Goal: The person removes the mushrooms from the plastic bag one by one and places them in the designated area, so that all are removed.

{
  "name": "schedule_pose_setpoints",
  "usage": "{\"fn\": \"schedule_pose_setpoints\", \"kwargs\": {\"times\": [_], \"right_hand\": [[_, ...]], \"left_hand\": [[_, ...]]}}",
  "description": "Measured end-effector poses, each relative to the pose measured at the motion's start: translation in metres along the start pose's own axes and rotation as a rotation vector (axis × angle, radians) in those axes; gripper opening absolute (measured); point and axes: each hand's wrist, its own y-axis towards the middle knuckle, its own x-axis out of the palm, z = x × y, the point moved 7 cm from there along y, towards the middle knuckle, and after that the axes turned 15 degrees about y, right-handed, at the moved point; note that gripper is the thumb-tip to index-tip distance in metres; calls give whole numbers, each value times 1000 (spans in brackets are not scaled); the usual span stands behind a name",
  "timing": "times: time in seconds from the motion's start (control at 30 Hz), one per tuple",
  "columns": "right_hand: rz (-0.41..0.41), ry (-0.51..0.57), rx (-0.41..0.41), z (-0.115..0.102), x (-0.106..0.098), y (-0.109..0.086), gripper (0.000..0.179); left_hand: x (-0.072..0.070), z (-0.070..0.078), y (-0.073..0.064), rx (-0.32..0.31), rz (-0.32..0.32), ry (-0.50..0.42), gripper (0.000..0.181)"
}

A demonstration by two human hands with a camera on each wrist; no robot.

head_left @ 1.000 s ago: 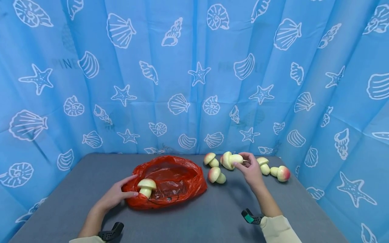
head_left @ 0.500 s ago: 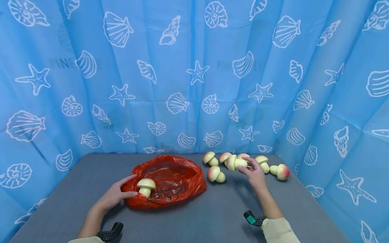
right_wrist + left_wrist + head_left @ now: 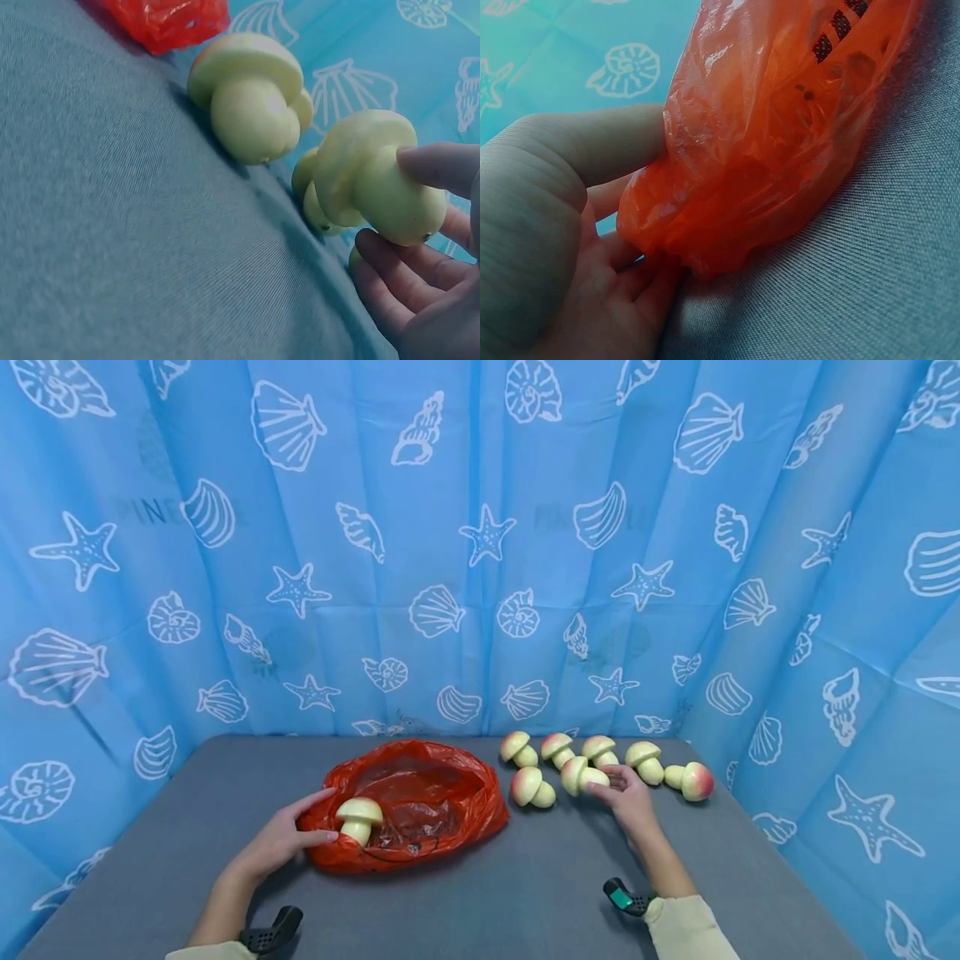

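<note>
In the head view my right hand [image 3: 630,797] pinches the stem of a toy mushroom [image 3: 576,775] with a pale, pink-tinged cap. The right wrist view has its thumb on top of that stem and its fingers beneath. At the left end of an open red plastic bag [image 3: 420,856], my left hand [image 3: 281,835] holds the side between thumb and fingers. Close up, in the left wrist view, the thumb lies against the bag film [image 3: 735,172], with fingers around its lower end. One pale mushroom [image 3: 360,814] stands inside the bag at the left.
Several more mushrooms lie at the back right, among them one beside the bag [image 3: 531,788], one at the far end [image 3: 697,782] and one behind my right hand [image 3: 598,748]. The grey table [image 3: 450,918] backs onto a blue shell-patterned curtain [image 3: 480,568].
My right hand has drawn the mushroom nearer to me and lower, away from the back row, baring mushrooms behind it. The left hand and bag have stayed in place.
</note>
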Motion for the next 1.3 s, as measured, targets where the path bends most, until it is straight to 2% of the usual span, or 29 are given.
{"fn": "schedule_pose_setpoints", "kwargs": {"times": [0.3, 0.57, 1.3], "right_hand": [[-9, -125, -18, 5, -2, -1, 46], [-18, -199, -26, 7, -3, -2, 43], [-30, -237, -11, 16, -3, -1, 39]], "left_hand": [[-1, 5, -3, 37, -2, -4, 79], [-1, 7, -5, 42, -6, -21, 78], [0, 4, -3, 24, 0, 0, 79]]}}
